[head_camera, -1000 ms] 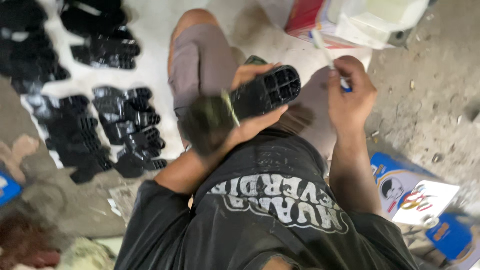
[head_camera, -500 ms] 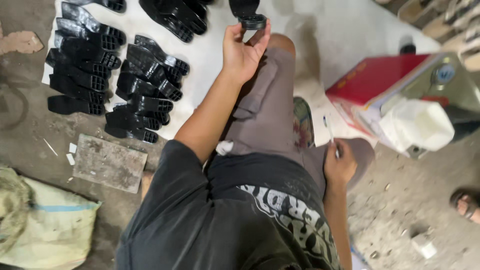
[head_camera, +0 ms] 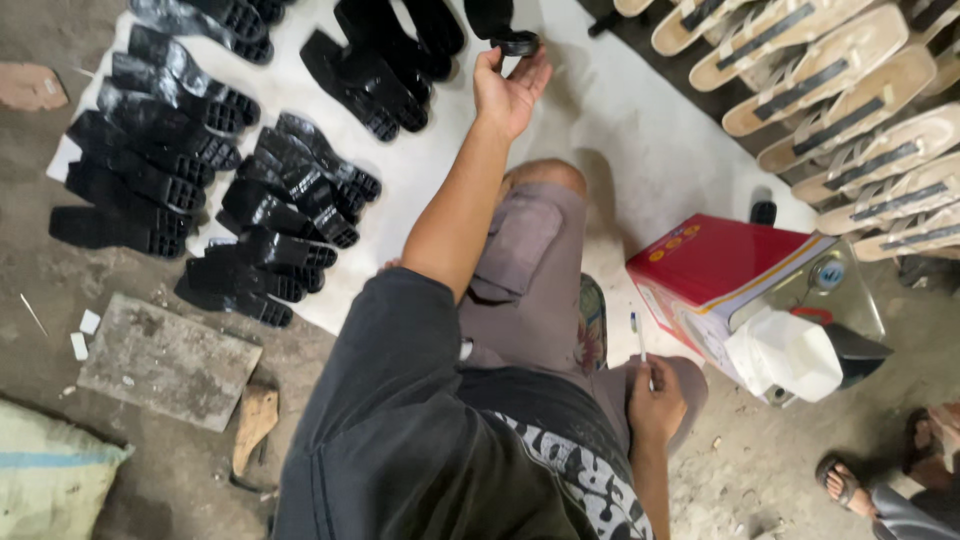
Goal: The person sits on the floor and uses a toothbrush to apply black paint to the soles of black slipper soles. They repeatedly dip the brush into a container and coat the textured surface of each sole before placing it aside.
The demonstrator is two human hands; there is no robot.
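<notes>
Two hands work far apart: low in the frame, right of centre, the right hand (head_camera: 655,398) rests on the person's thigh, fingers curled shut around a thin white brush or pen (head_camera: 640,338) whose tip points up, seemingly parked there to keep it ready and off the floor. Just beyond it, at the right, sits a red box (head_camera: 715,262) with a metal tin (head_camera: 805,300) and a white plastic container (head_camera: 785,352) close by that hand. The left arm stretches up the middle of the frame, and the left hand (head_camera: 508,88) pinches the heel end of a black shoe sole (head_camera: 502,28) at the top centre, over the white sheet (head_camera: 610,130). Rows of black soles (head_camera: 240,190) lie on that sheet at upper left, overlapping and evenly spaced, apparently to keep them sorted. Farthest, upper right, tan sandals (head_camera: 830,90) line up in ranks.
</notes>
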